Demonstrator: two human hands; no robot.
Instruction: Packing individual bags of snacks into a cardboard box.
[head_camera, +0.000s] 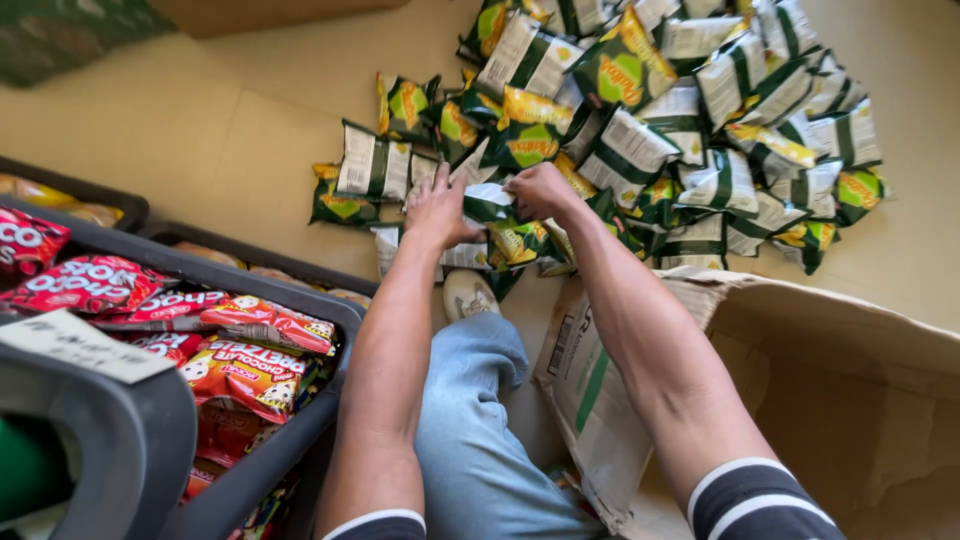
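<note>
A big heap of green, yellow and white snack packets (640, 110) lies spread over the tan floor ahead of me. My left hand (437, 212) rests flat, fingers apart, on packets at the near edge of the heap. My right hand (537, 190) is closed around one green and white packet (487, 200) just beside the left hand. More packets lie under and around both hands. My leg in blue jeans (470, 420) and a light shoe (468, 294) stretch out between my arms.
An open cardboard box (850, 400) stands at the right, its flap near my right arm. A dark grey plastic crate (270, 440) at the left holds red snack bags (90, 285). Further dark crates (130, 208) sit behind it.
</note>
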